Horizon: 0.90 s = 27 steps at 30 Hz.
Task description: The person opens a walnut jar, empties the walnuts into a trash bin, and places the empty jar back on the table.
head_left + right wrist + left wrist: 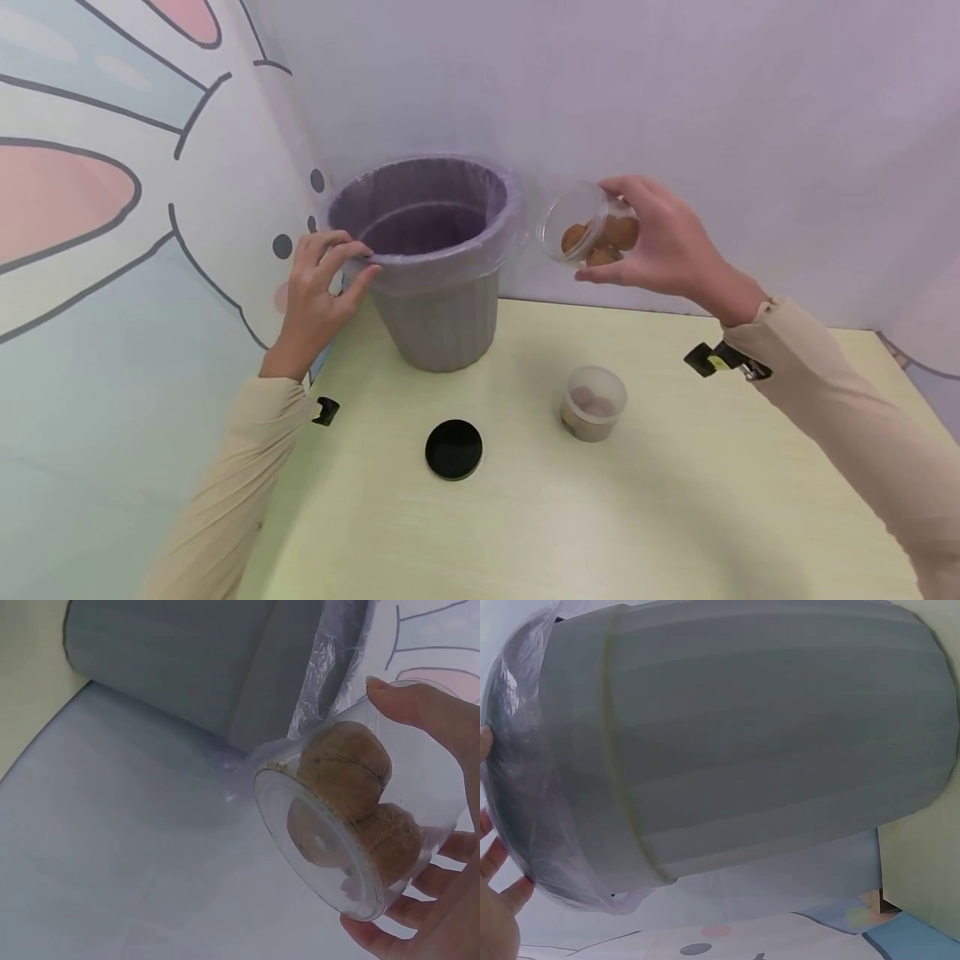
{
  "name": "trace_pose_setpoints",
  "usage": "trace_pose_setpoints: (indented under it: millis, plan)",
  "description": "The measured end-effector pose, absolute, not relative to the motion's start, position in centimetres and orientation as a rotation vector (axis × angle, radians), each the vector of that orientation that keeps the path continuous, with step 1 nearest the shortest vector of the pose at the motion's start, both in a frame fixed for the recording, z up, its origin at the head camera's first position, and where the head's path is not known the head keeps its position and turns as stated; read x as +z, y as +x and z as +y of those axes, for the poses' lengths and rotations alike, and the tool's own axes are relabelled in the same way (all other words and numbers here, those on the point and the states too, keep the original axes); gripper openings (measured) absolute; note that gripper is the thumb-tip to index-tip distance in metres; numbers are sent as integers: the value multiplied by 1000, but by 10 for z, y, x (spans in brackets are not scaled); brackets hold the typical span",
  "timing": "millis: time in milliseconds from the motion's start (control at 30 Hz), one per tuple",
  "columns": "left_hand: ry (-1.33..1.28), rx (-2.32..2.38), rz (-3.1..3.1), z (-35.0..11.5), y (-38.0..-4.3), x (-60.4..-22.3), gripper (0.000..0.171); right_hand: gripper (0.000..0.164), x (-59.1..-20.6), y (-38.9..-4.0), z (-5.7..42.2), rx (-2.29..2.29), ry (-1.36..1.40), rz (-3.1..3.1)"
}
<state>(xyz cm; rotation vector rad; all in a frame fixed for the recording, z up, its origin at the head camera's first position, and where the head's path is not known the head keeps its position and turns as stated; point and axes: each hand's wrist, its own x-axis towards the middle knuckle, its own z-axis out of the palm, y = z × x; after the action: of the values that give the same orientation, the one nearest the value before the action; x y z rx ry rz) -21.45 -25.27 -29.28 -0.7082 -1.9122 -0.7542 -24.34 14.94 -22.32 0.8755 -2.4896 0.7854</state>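
Observation:
In the head view my right hand [660, 242] holds a clear plastic jar [558, 223] around its sides, thumb and fingers on opposite sides. The jar is tilted, its mouth toward the trash bin [442, 325], just right of the bin's rim. Walnuts [346, 769] lie inside it, seen through the wall in the right wrist view. My left hand [318, 279] grips the near left rim of the grey bin, over the thin plastic bag [536, 802] that lines it. Fingertips and thumb meet at that edge.
On the pale table [525, 533] a black round lid [453, 450] lies in front of the bin. To its right stands a small translucent tub [594, 404] with brownish contents. A cartoon-printed wall [97, 375] runs along the left, and a plain wall [712, 100] stands behind.

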Motion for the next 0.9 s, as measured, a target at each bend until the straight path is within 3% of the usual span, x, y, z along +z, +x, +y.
trace_pose_setpoints:
  millis: [433, 900]
  plan:
    - [-679, -797, -1882, -252, -217, -297, 26, 88, -205, -262, 126, 647, 943, -2435]
    - [-663, -811, -1880, -242, -199, -285, 24, 90, -185, -278, 98, 522, 951, -2465]
